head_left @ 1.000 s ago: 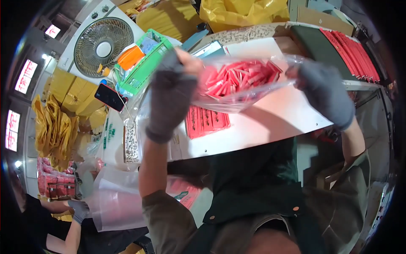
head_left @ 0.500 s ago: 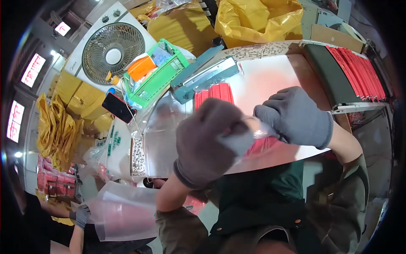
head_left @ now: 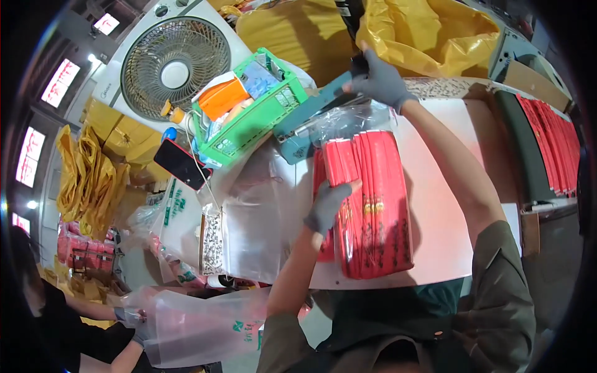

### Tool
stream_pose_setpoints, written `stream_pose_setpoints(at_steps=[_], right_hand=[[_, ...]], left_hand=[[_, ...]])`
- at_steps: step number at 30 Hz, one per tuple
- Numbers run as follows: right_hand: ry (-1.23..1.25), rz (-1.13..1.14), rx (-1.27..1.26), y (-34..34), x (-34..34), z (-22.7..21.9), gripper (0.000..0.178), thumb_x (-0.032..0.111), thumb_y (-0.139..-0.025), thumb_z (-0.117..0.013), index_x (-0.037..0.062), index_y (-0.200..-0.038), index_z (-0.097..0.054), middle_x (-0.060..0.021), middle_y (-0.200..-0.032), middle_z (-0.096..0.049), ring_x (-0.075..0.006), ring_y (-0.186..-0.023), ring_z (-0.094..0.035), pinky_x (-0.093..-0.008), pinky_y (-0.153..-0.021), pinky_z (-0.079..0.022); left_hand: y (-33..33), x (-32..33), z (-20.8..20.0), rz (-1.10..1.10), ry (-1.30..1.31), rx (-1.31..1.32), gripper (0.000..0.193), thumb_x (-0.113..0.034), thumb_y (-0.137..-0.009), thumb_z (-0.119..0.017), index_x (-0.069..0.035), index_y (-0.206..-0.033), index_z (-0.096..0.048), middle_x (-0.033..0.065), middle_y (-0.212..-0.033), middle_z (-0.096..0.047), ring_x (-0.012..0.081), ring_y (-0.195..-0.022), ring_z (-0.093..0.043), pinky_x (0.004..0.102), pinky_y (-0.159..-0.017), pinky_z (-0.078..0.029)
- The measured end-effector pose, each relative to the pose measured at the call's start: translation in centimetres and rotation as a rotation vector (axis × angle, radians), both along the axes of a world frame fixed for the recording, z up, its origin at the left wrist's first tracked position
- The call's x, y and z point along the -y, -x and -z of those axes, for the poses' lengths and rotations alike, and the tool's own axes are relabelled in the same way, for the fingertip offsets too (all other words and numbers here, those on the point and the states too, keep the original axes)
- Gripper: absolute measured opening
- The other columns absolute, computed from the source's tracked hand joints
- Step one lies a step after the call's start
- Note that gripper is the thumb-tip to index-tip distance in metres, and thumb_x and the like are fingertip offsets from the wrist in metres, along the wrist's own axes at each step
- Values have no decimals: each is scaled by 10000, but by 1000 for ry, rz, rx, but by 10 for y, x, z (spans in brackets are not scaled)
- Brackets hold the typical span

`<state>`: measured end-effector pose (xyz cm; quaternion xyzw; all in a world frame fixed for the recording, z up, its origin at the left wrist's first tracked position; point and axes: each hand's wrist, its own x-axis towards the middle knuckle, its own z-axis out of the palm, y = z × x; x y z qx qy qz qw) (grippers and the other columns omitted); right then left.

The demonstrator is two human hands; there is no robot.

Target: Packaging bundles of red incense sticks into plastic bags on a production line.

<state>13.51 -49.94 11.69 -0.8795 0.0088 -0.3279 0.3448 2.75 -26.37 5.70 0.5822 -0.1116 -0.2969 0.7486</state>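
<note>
A clear plastic bag packed with red paper packets (head_left: 376,217) lies near the front edge of the worktable. My left hand (head_left: 328,205) is closed on its left side, the thumb over the packets. The bag's loose clear mouth (head_left: 345,123) reaches over the teal bag sealer (head_left: 295,148). The sealer's teal lever (head_left: 320,102) slants up to the right, toward a black knob (head_left: 359,64). My right hand (head_left: 382,81) is at that knob, its thumb and fingers around the lever's end. Another red stack shows partly behind my left hand.
A green basket (head_left: 255,118) and a phone (head_left: 181,163) sit left of the sealer, near a box fan (head_left: 174,74). Red packets (head_left: 550,143) fill a rack at right. A yellow sack (head_left: 429,34) stands behind. At lower left, a co-worker's gloved hands hold a clear bag (head_left: 199,336).
My hands have parted from the clear plastic they held together. The right went up to the sealer's lever; the left moved down to the packet bag, now in full view.
</note>
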Motion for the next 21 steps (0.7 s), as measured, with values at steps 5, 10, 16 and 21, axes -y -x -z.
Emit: stream_pose_setpoints(at_steps=[5,10,16,21], right_hand=[[-128,-212,86,-28,-5,-36,522,416,-755,-700,99,-1152,-582,-113,-827,-655,-239,-758,-630,-330,-728,-480],[294,42,-67,-33,23,51,252,331,-843,-581,90,-769,-572,-105,-780,-535,-322,-730,-575,-422,-629,-442],[269,-28,-126,-39,14,45,252,317,-853,-559,73,-792,-553,-126,-792,-532,-347,-740,-554,-435,-636,-427],[366,69,-175,-44,25,51,264,319,-873,-535,77,-972,-566,-177,-854,-549,-377,-796,-561,-439,-679,-440]], left_hand=[[-69,-16,32,-101,192,-96,332,-129,-832,-601,26,-1125,-587,94,-1032,-637,188,-894,-621,302,-808,-476],[-69,1,35,-94,133,-85,367,-159,-857,-543,4,-1186,-528,111,-1078,-610,208,-938,-609,345,-810,-489],[-69,-4,28,-156,100,-181,362,-181,-840,-588,-12,-1157,-547,84,-1046,-612,186,-914,-603,330,-782,-485],[-67,-1,38,-221,61,39,372,-285,-864,-589,-5,-1110,-588,73,-980,-637,158,-861,-606,317,-763,-477]])
